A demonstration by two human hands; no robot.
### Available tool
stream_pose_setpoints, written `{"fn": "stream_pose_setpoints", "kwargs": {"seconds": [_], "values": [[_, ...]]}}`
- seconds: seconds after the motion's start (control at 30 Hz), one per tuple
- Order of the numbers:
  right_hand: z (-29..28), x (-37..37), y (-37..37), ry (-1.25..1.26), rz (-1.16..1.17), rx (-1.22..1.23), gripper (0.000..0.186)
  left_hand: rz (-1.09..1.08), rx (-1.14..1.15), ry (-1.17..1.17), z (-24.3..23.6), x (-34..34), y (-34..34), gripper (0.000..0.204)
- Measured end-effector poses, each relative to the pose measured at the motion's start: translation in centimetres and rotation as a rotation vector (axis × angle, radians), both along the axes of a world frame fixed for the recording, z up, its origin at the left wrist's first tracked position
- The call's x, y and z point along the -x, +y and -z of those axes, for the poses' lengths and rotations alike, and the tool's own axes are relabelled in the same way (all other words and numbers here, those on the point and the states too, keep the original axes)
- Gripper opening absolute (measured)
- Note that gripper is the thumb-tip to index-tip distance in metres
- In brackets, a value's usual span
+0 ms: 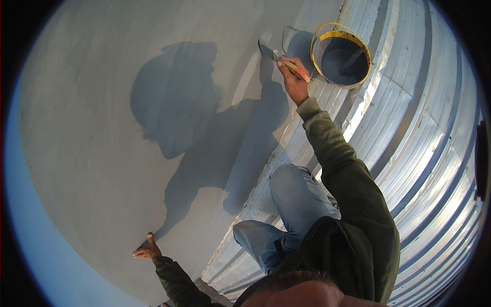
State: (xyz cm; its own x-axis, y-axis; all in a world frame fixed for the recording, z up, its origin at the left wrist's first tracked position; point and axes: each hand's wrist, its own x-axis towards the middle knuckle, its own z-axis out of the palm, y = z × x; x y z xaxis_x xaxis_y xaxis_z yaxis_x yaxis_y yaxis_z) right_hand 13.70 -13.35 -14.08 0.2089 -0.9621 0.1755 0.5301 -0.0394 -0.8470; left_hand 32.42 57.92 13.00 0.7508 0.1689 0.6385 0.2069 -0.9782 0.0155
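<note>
Closest to the camera, at the lower edge, is the top of the person's own head, and just beyond it the shoulder and sleeve of a dark green jacket (353, 204) and a bent knee in blue jeans (291, 204). The person crouches on a ribbed metal roof (424, 153) whose bright ridges run up the right side of the view. At the lower left, the left hand (148, 250) is spread open with the thumb raised and lies flat against a broad grey wall (92, 128), holding nothing. The wall fills the left and middle of the view, and the person's shadow (179, 112) falls dark across it, head and raised arm clearly outlined. Farther off, the right arm stretches up and away, and the right hand (294, 79) is closed around the yellow handle of a paintbrush (286, 62). The bristles of the brush point toward the upper left and touch the wall close to where it meets the roof. Just beside that hand, to its right and a little farther away, a round bucket (340, 53) with a yellow rim sits on the roof, with dark grey paint inside it. A thin wire handle hangs off the bucket's left side, toward the wall.
</note>
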Motion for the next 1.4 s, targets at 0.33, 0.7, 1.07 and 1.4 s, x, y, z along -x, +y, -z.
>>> {"fn": "stream_pose_setpoints", "kwargs": {"seconds": [0.33,0.7,1.07,1.4], "values": [[-0.8,0.9,0.7,-0.07,0.061,0.022,0.013,0.024,-0.008,-0.025,0.2,0.1,1.5,0.153],[-0.1,1.8,8.3,0.153,-0.22,0.24,0.016,0.026,-0.012,-0.02,0.6,-0.4,2.0,0.153],[-2.6,-0.5,2.0,0.265,0.147,0.596,0.017,-0.015,0.008,0.056,0.2,0.2,1.6,0.152],[-2.5,0.1,11.7,0.051,-0.452,0.63,0.017,0.035,0.006,0.035,0.1,0.1,3.2,0.151]]}}
